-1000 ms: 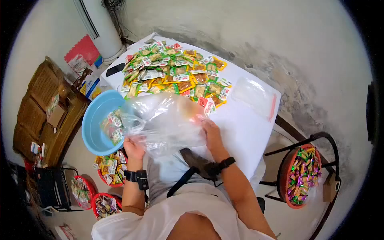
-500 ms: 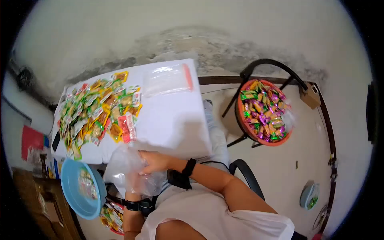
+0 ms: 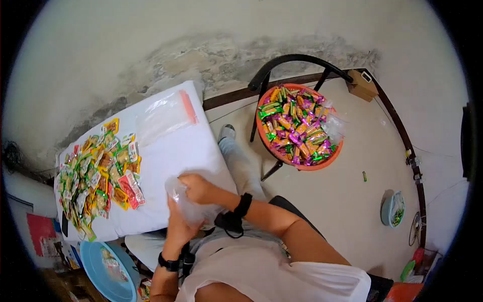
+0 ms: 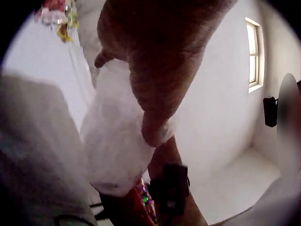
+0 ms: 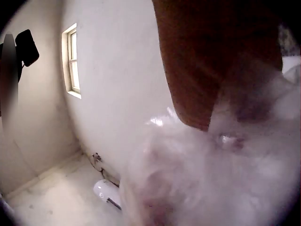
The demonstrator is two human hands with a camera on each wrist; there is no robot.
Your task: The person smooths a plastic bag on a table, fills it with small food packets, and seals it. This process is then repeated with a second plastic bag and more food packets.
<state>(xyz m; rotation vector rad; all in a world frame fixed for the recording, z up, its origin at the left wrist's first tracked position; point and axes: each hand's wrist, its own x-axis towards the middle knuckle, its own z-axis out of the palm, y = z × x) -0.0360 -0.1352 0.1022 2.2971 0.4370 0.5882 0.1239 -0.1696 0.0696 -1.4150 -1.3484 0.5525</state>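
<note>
Hands: two, both over the lap at the near edge of one white-covered table (image 3: 201, 156). Between them, one clear plastic bag (image 3: 188, 204), crumpled. Right hand (image 3: 198, 190): fingers curled, pinching the bag. Left hand (image 3: 181, 226): against the bag; plastic and the hand itself hide the fingers, so cannot tell whether it grips or only touches.

On table: one heap of snack packets (image 3: 83, 181), overlapping, too many to count; one red packet (image 3: 132, 189) at its right edge. One flat clear pile of plastic (image 3: 163, 120) with a red strip, layers uncountable.

Right side: one black chair (image 3: 297, 58) bearing one orange basket (image 3: 260, 121) of wrapped sweets (image 3: 297, 128), dozens. One cardboard box (image 3: 361, 89) beyond.

Blue basins, two: one large (image 3: 92, 267) left of the legs, one small (image 3: 386, 214) on the floor at right.
</note>
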